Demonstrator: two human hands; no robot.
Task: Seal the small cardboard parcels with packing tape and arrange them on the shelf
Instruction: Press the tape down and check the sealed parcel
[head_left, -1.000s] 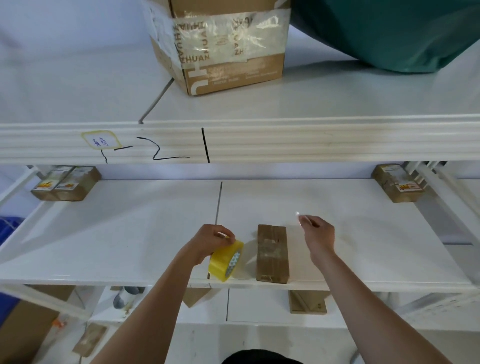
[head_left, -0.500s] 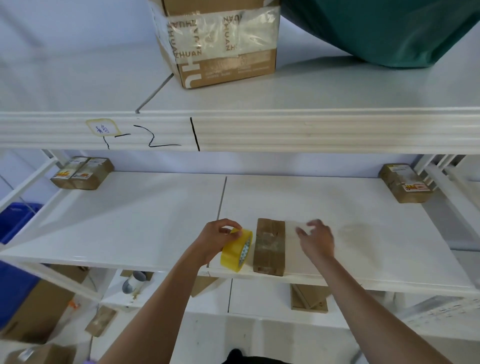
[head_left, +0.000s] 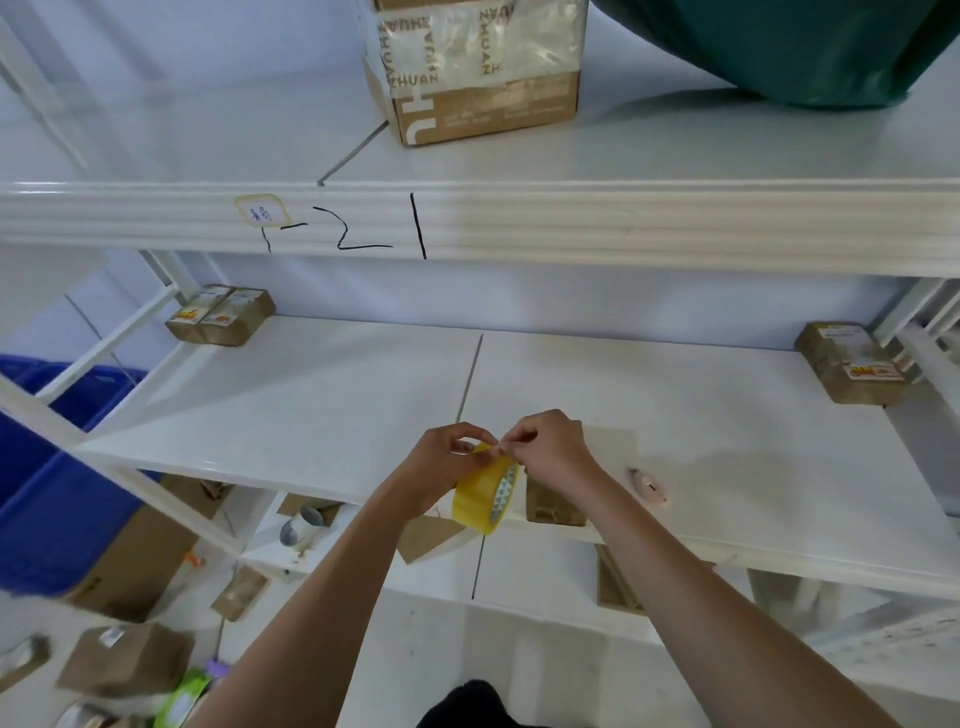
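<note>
My left hand (head_left: 441, 462) grips a yellow roll of packing tape (head_left: 485, 493) just above the front edge of the white middle shelf (head_left: 322, 405). My right hand (head_left: 550, 447) pinches the tape's free end at the top of the roll, fingertips touching the left hand's. A small brown parcel (head_left: 553, 501) lies on the shelf under my right wrist, mostly hidden. A clear strip of tape (head_left: 610, 441) runs from it onto the shelf.
Two labelled parcels (head_left: 221, 314) sit at the shelf's back left, one parcel (head_left: 852, 369) at the back right. A small pinkish object (head_left: 647, 484) lies right of my hands. A big taped carton (head_left: 480, 67) stands on the upper shelf. Boxes and a blue bin (head_left: 47, 467) are below left.
My right hand left the tape strip beside the parcel and came left to the roll, now pinching its end. The left hand lifted the roll slightly. The camera shifted left and down.
</note>
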